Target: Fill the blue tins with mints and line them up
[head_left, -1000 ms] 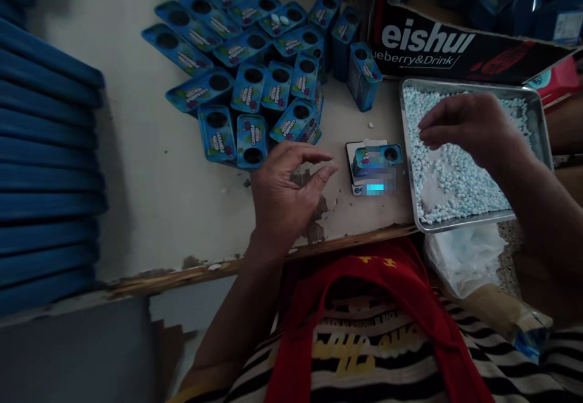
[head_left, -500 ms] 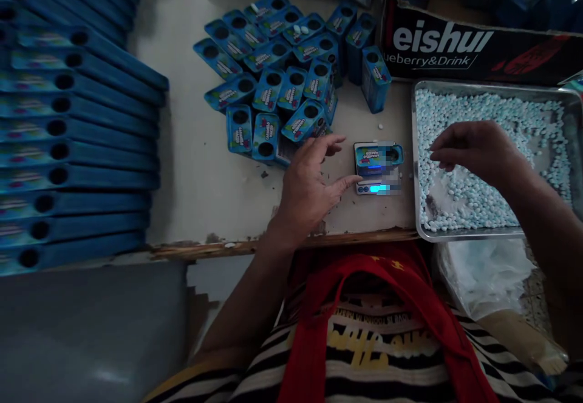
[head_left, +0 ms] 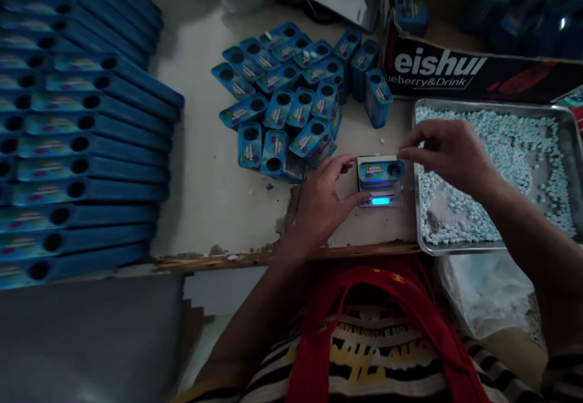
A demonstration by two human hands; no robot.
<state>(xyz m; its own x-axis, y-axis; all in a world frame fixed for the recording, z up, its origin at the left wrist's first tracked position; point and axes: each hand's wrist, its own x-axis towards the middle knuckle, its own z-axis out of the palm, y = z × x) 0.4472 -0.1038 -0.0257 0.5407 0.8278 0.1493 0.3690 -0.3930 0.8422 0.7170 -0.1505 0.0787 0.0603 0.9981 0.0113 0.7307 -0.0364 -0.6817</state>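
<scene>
Blue tin (head_left: pixel 380 171): on scale (head_left: pixel 381 200), table (head_left: pixel 204 172) front edge, beside candy tray (head_left: pixel 455 249). Left hand (head_left: pixel 319 206): grip open, fingertips at scale's left side. Right hand (head_left: pixel 449 151): grip pinched over tin's hole, contents indiscernible.

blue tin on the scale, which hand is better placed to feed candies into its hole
Right, likely. The right hand has fingertips pinched at the hole end of the blue tin, next to the tray of candies. The left hand rests beside the scale, opposite the tray.
</scene>
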